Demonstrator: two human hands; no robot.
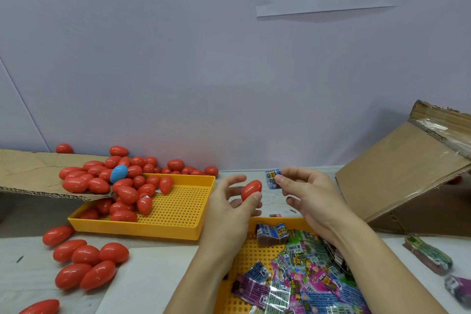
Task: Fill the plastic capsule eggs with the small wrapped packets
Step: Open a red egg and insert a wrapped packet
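My left hand (233, 202) holds a red capsule egg (251, 189) between thumb and fingers above the table. To its right, my right hand (309, 195) pinches a small blue wrapped packet (272, 178) at its fingertips, a short gap from the egg. Below my hands a yellow perforated tray (252, 257) holds several colourful wrapped packets (305, 280). A second yellow tray (178, 214) on the left holds a heap of red eggs (127, 193) that spills from a cardboard flap, with one blue egg (118, 173) on top.
Several red eggs (84, 262) lie loose on the table at the lower left. An open cardboard box (407, 181) leans at the right. Two loose packets (430, 257) lie on the table at the far right. A wall stands close behind.
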